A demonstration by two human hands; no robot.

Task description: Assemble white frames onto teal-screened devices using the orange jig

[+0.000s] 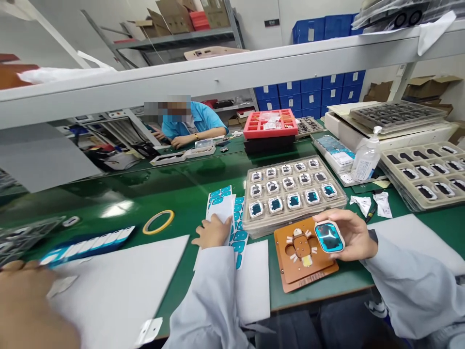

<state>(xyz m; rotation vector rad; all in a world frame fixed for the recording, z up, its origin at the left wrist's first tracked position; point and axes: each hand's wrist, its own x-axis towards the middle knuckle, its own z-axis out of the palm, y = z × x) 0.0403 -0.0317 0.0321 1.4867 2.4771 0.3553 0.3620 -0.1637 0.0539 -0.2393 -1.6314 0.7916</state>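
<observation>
My right hand (354, 233) holds a small rounded-square part with a teal face (329, 237) just right of a brown fixture plate (303, 254) on the green bench. My left hand (212, 231) rests, fingers curled, on a white backing sheet of teal stickers (232, 213). Just behind both hands sits a clear tray (292, 191) of several similar teal-faced parts.
A white mat (116, 286) covers the near left, with a yellow tape ring (158, 221) and a blue sticker strip (87, 242) beyond it. Another person's hand (22, 300) shows at bottom left. A pump bottle (366, 157), grey part trays (425, 172) and a red tray (271, 123) stand further back. A co-worker sits across the bench.
</observation>
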